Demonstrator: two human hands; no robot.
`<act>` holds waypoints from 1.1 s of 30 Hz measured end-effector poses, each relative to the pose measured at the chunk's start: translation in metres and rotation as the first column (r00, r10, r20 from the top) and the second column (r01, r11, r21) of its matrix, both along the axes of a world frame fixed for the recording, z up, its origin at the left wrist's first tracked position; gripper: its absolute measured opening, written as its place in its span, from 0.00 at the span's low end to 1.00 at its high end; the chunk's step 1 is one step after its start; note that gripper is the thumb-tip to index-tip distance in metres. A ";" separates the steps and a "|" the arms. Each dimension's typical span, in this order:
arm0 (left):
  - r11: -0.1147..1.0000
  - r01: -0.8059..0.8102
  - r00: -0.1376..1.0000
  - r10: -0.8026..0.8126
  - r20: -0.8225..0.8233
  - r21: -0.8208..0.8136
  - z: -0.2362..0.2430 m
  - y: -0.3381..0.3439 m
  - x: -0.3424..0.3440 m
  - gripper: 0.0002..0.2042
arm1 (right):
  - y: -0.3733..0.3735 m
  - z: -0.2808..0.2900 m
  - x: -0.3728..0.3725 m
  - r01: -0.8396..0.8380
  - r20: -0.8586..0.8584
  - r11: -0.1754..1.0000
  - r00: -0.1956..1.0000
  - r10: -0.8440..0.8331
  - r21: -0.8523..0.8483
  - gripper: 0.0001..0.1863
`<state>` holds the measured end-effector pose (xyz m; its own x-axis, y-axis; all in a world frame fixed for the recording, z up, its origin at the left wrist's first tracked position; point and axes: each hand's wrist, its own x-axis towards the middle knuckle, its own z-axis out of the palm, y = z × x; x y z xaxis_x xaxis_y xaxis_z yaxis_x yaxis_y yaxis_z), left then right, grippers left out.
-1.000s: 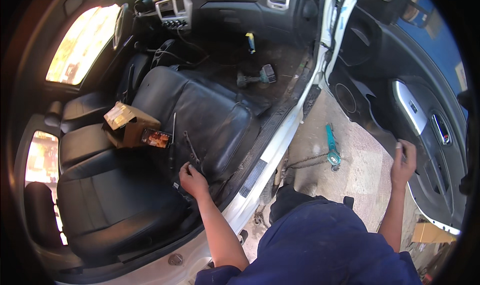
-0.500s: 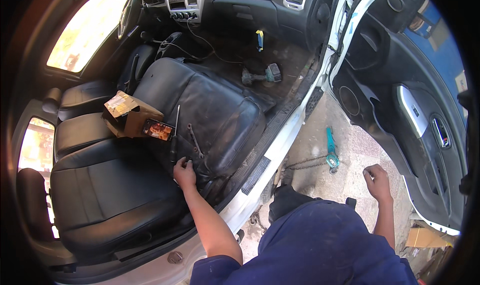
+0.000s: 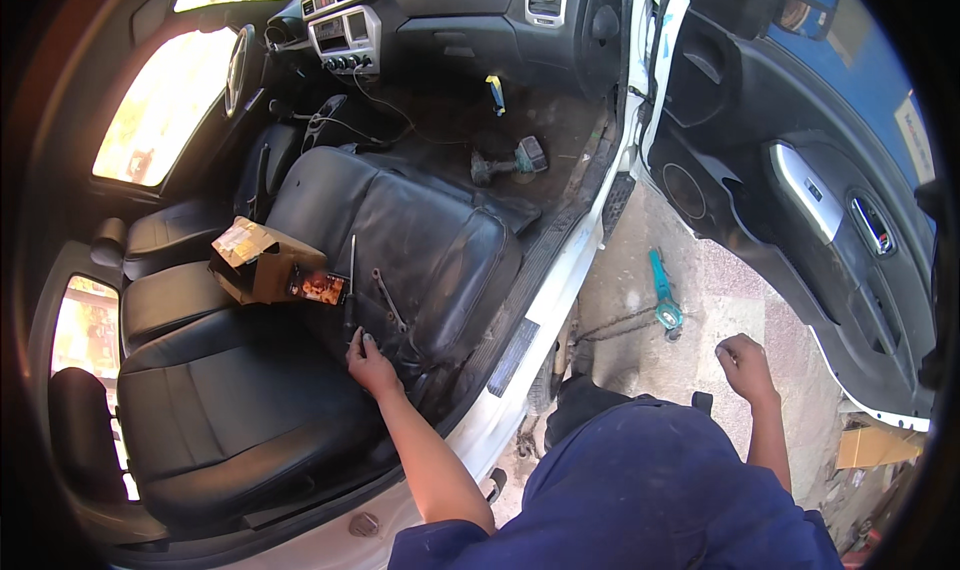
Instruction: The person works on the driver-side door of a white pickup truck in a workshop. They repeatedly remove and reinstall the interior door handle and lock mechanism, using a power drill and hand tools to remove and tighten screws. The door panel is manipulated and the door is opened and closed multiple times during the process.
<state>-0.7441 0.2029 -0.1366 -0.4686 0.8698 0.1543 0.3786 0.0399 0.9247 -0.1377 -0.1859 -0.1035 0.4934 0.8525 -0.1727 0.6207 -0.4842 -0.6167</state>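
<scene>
My left hand [image 3: 374, 365] reaches over the black seat, its thumb and forefinger a little apart. The fingertips are at the handle end of a long screwdriver [image 3: 351, 305], which lies on the seat; whether they press on it is hard to see. Beside it lies a metal wrench [image 3: 388, 300]. To the left are a phone [image 3: 320, 286] with a lit screen and an open cardboard box [image 3: 262, 260]. My right hand [image 3: 746, 366] hangs outside the car over the ground, fingers loosely curled, with nothing visible in them.
A teal chain hoist [image 3: 667, 305] with its chain lies on the ground by the sill. In the footwell are a cordless power tool [image 3: 510, 160] and a small yellow-and-blue item [image 3: 495, 94]. The car door [image 3: 790, 200] stands wide on the right. A cable [image 3: 385, 105] runs from the dashboard.
The view has shifted, so the car's interior sits lower in the picture. My left fingertips are now closer to the screwdriver's handle end. The right hand keeps its curled pose.
</scene>
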 end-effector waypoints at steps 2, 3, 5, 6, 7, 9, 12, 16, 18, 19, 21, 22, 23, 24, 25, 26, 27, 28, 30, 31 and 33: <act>0.993 0.111 0.858 -0.111 0.501 0.030 0.022 -0.009 0.028 0.15 | 0.002 0.007 -0.001 0.025 -0.022 0.999 0.999 -0.024 0.030 0.08; 0.980 0.174 0.722 -0.194 0.664 0.097 0.040 -0.018 0.056 0.16 | 0.007 0.014 -0.004 0.043 -0.037 0.998 0.998 -0.041 0.054 0.08; 0.937 0.291 0.494 -0.319 0.808 0.192 0.068 -0.036 0.098 0.18 | 0.021 0.027 -0.013 0.033 -0.057 0.989 0.998 -0.025 0.142 0.08; 0.909 0.358 0.425 -0.362 0.830 0.213 0.074 -0.044 0.118 0.18 | 0.030 0.035 -0.016 0.006 -0.047 0.979 0.999 0.004 0.201 0.09; 0.874 0.424 0.349 -0.398 0.849 0.236 0.080 -0.053 0.140 0.19 | 0.039 0.046 -0.019 -0.019 -0.033 0.966 0.999 0.028 0.257 0.09; 0.813 0.530 0.243 -0.420 0.874 0.242 0.095 -0.071 0.194 0.20 | 0.060 0.065 -0.028 -0.026 -0.056 0.945 0.997 0.047 0.325 0.10; 0.695 0.679 0.121 -0.426 0.897 0.238 0.109 -0.092 0.265 0.18 | 0.084 0.093 -0.036 -0.049 -0.091 0.889 0.991 0.101 0.455 0.11; 0.531 0.835 0.206 -0.539 0.817 0.140 0.131 -0.128 0.345 0.15 | 0.093 0.126 -0.039 0.004 -0.171 0.802 0.978 0.123 0.597 0.13; 0.430 0.897 0.251 -0.691 0.677 0.106 0.133 -0.150 0.373 0.13 | 0.089 0.130 -0.035 0.037 -0.213 0.776 0.969 0.127 0.630 0.14; 0.388 0.917 0.253 -0.749 0.613 0.096 0.131 -0.157 0.381 0.11 | 0.085 0.129 -0.033 0.053 -0.246 0.776 0.960 0.134 0.629 0.14; 0.309 0.944 0.190 -0.800 0.569 0.120 0.131 -0.172 0.405 0.05 | 0.073 0.116 -0.028 0.091 -0.253 0.779 0.963 0.090 0.620 0.15; 0.278 0.955 0.176 -0.814 0.554 0.107 0.131 -0.176 0.413 0.04 | 0.067 0.111 -0.029 0.137 -0.322 0.775 0.943 0.089 0.617 0.15; 0.201 0.976 0.126 -0.840 0.527 0.088 0.126 -0.178 0.422 0.04 | 0.057 0.107 -0.027 0.181 -0.390 0.765 0.915 0.099 0.618 0.15; 0.141 0.989 0.098 -0.860 0.501 0.049 0.126 -0.184 0.432 0.05 | 0.046 0.100 -0.025 0.209 -0.378 0.757 0.924 0.054 0.620 0.14; 0.097 0.995 0.081 -0.880 0.468 0.011 0.130 -0.190 0.441 0.05 | 0.038 0.092 -0.022 0.225 -0.364 0.747 0.931 0.024 0.626 0.14; 0.071 0.997 0.074 -0.884 0.461 -0.023 0.133 -0.198 0.453 0.05 | 0.029 0.083 -0.020 0.253 -0.349 0.732 0.937 -0.022 0.632 0.13; 0.037 0.999 0.049 -0.887 0.458 -0.036 0.134 -0.203 0.462 0.05 | 0.019 0.080 -0.015 0.281 -0.354 0.731 0.933 -0.057 0.622 0.13; -0.048 0.998 -0.026 -0.893 0.448 -0.037 0.128 -0.201 0.471 0.05 | 0.010 0.080 -0.013 0.311 -0.361 0.730 0.928 -0.094 0.609 0.12; -0.208 0.978 -0.172 -0.881 0.441 -0.034 0.119 -0.203 0.496 0.05 | -0.007 0.073 -0.008 0.382 -0.334 0.708 0.918 -0.214 0.594 0.11; -0.273 0.962 -0.236 -0.863 0.446 -0.020 0.119 -0.208 0.511 0.05 | -0.017 0.078 -0.005 0.434 -0.338 0.692 0.898 -0.282 0.577 0.12; -0.415 0.910 -0.380 -0.835 0.398 -0.003 0.120 -0.223 0.542 0.05 | -0.042 0.088 -0.003 0.534 -0.345 0.648 0.846 -0.407 0.544 0.12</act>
